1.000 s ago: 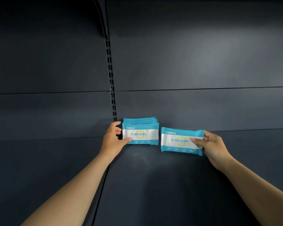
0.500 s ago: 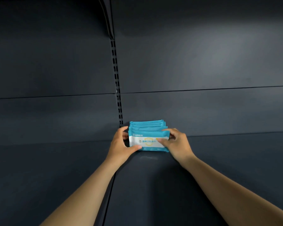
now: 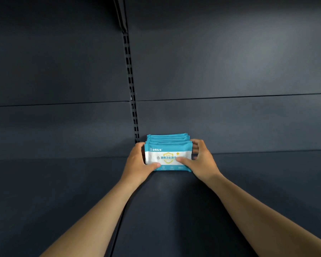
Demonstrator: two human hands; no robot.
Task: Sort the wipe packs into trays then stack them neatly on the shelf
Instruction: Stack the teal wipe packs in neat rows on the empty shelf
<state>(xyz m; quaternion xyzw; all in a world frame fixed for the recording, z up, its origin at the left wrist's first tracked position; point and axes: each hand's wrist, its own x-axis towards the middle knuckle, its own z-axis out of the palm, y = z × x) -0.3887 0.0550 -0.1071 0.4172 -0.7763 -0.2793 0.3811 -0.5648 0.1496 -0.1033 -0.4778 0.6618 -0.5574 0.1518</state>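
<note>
Blue-and-white wipe packs (image 3: pixel 168 154) printed "酒精卫生湿巾" stand gripped by the left hand (image 3: pixel 137 164) and right hand (image 3: pixel 200 162).

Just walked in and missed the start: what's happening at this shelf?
A person is lining up blue and white wipe packs standing in a row on a dark shelf, against its back wall. The left hand grips the row's left end and the right hand its right end, both thumbs on the front pack. No tray shows in this view.

Left hand (image 3: pixel 137 164) and right hand (image 3: pixel 200 161) curled inward, arms outstretched.
</note>
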